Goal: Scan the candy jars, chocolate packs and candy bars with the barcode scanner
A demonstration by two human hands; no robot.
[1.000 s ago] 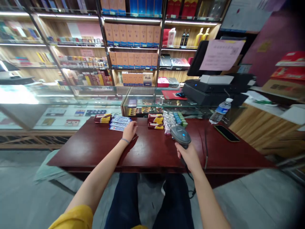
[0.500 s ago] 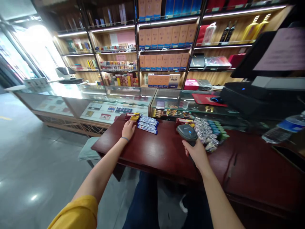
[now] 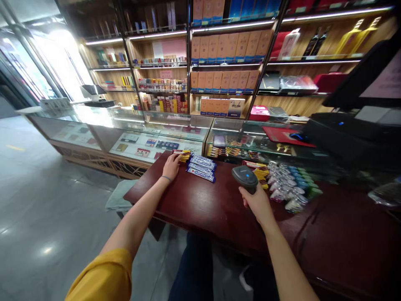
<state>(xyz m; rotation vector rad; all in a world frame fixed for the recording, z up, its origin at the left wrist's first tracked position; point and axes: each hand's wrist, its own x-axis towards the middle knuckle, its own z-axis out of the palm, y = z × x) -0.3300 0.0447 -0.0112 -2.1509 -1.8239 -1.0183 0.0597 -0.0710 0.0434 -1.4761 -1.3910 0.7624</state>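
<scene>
Left hand (image 3: 171,167): left of centre, fingers partly extended onto the near edge of the red-and-yellow packets (image 3: 185,155); whether it has gripped one cannot be told; grey band at the wrist

Right hand (image 3: 257,202): right of centre, closed round the handle of a dark handheld scanner (image 3: 244,176), blue light on its head, held above the table

Red-and-yellow packets: at the centre-left of the frame, on the far left corner of the dark red table (image 3: 200,202)

Blue-and-white wrapped bars (image 3: 201,168): several, in a stack of rows, just right of those packets

Second group of red-and-yellow packets (image 3: 260,170): right of centre, partly behind the scanner

Clear-wrapped pieces (image 3: 283,180): right of that group, in rows, with blue and green pieces (image 3: 303,180) beside them

Glass display counter (image 3: 175,121): across the middle of the frame, beyond the table

Pale green stool (image 3: 120,195): lower left, beside the table
</scene>
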